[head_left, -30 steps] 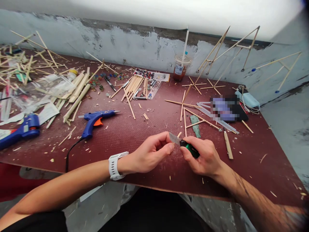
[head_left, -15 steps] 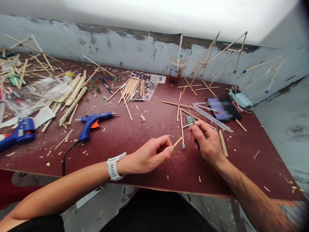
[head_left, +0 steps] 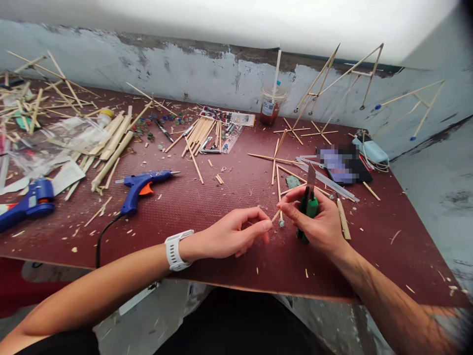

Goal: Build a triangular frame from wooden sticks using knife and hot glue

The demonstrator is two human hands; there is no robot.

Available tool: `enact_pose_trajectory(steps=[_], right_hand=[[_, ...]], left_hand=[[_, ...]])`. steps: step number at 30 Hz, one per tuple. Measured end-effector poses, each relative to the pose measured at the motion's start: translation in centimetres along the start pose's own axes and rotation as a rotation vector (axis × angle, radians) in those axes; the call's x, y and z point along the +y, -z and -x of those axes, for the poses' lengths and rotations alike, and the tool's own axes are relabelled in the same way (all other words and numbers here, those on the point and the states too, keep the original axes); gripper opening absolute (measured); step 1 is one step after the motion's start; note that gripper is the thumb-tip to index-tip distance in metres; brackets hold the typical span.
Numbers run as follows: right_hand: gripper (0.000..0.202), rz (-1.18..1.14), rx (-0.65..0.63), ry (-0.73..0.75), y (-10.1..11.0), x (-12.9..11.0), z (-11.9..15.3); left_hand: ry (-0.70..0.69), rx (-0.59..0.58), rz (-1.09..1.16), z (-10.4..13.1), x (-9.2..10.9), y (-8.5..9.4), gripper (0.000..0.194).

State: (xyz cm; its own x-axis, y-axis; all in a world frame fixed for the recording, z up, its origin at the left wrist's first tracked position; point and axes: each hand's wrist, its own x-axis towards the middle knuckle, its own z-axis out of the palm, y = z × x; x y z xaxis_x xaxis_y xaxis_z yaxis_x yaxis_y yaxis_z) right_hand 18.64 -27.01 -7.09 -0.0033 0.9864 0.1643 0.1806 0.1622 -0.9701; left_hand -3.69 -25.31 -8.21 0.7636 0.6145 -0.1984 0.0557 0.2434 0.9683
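Observation:
My left hand (head_left: 240, 230), with a white watch on its wrist, pinches a short wooden stick (head_left: 275, 216). My right hand (head_left: 321, 217) is wrapped round a green and black utility knife (head_left: 312, 207), its blade pointing up. The thumb and fingertip of that hand meet the far end of the short stick. Just behind the hands lies a frame of thin sticks (head_left: 279, 190) with a glass marble (head_left: 281, 223) at its near end. A small green piece (head_left: 293, 182) rests beside those sticks.
A blue glue gun (head_left: 138, 190) lies left of my hands, its cord over the table's front edge. Another blue tool (head_left: 27, 204) is further left. Clear glue sticks (head_left: 328, 180), a phone (head_left: 338, 165) and a drink cup (head_left: 271, 106) stand or lie behind. Stick frames (head_left: 325, 79) lean on the wall.
The utility knife has turned in my right hand, so its blade now stands upright. My right fingertips have come to the short stick's end. My left hand has shifted slightly right.

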Motion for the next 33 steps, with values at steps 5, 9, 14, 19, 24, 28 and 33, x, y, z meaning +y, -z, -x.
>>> enact_pose_trajectory(steps=[5, 9, 14, 19, 24, 28, 33], right_hand=[[0.025, 0.047, 0.014, 0.102, -0.3, -0.1, 0.3], [0.022, 0.103, 0.033, 0.145, -0.5, -0.1, 0.5], [0.017, 0.135, 0.040, 0.176, -0.6, 0.1, 0.6], [0.013, 0.167, 0.049, 0.212, -0.7, 0.2, 0.9], [0.014, 0.154, 0.076, 0.234, -0.8, 0.1, 0.8], [0.013, 0.201, 0.122, 0.257, -0.5, 0.3, 0.7], [0.029, 0.373, 0.067, 0.231, 0.9, 0.3, 1.1]], left_hand=[[0.024, -0.015, 0.276, -0.7, -0.8, -0.1, 0.032], [0.036, -0.069, 0.326, -0.7, -0.8, 0.0, 0.032], [0.072, -0.110, 0.387, -0.4, -0.7, 0.0, 0.032], [0.108, -0.168, 0.414, -0.5, -1.0, 0.0, 0.039], [0.091, -0.043, 0.355, -0.6, -1.2, 0.0, 0.037], [0.052, 0.040, 0.338, -0.7, -1.0, -0.1, 0.039], [0.011, 0.121, 0.281, -0.7, -0.7, -0.3, 0.044]])
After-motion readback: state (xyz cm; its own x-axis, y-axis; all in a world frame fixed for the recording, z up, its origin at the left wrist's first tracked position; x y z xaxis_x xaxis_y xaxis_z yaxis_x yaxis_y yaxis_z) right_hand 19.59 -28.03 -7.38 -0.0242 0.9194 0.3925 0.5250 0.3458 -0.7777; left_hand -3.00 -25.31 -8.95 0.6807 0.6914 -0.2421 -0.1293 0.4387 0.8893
